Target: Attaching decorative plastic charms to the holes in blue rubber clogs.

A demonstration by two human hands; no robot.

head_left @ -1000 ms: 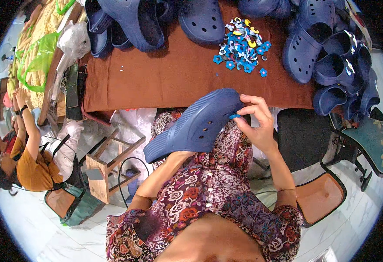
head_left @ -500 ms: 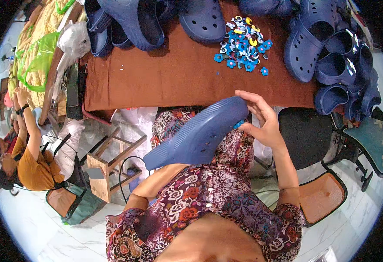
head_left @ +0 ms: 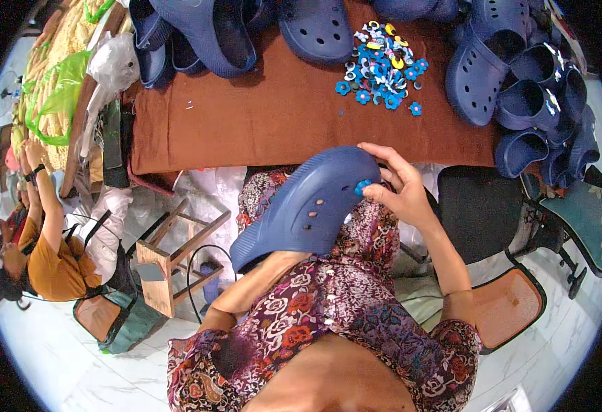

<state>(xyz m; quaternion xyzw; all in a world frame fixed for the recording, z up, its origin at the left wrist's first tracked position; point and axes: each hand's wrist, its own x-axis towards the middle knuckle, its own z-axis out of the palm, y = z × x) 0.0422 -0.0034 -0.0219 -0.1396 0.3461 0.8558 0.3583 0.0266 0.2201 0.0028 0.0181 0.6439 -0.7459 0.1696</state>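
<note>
A dark blue clog [head_left: 301, 199] is held up in front of my lap, tilted, its holed upper partly facing me and its heel low to the left. My left hand [head_left: 288, 259] reaches into the clog from below and supports it; its fingers are hidden inside. Around the toe end curls my right hand [head_left: 405, 192], fingers on the far edge and thumb pressed against a blue flower charm [head_left: 363, 187] at one of the holes. Beyond, on the brown cloth, lies a pile of small charms [head_left: 383, 69], many of them blue flowers, with yellow and white ones among them.
The brown-covered table [head_left: 246, 130] spans the far side. More blue clogs [head_left: 315, 31] line its back, with others heaped at the right [head_left: 528, 103]. A wooden stool [head_left: 177, 254] and black chair [head_left: 480, 213] flank me. A person [head_left: 57, 254] sits at the left.
The clog has rolled so more of its holed upper shows, and shifted slightly left. My right thumb and the blue flower charm moved left with it.
</note>
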